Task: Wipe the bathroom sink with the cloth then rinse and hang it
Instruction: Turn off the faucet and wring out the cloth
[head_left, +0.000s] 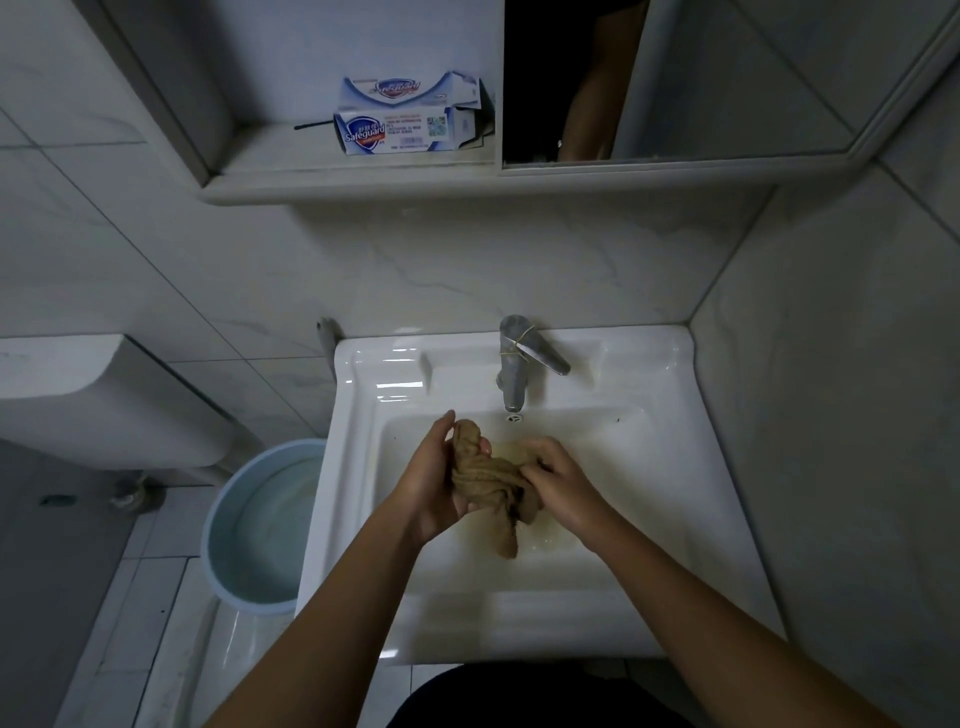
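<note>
Dim, cool light; soft glare on sink rim (395, 387); wide-angle bending at edges; slight overall softness.

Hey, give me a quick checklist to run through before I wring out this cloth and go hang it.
1. Both hands on the cloth: left hand and right hand each hold an end. Ok.
2. Cloth over the sink basin, so drips land inside. Ok.
3. Rinse water running: no stream shows under the faucet. Not ok.
4. Basin water clean: yellowish water is pooled under the cloth. Not ok.
5. Somewhere to hang the cloth: no hook or rail in view. Cannot tell.
</note>
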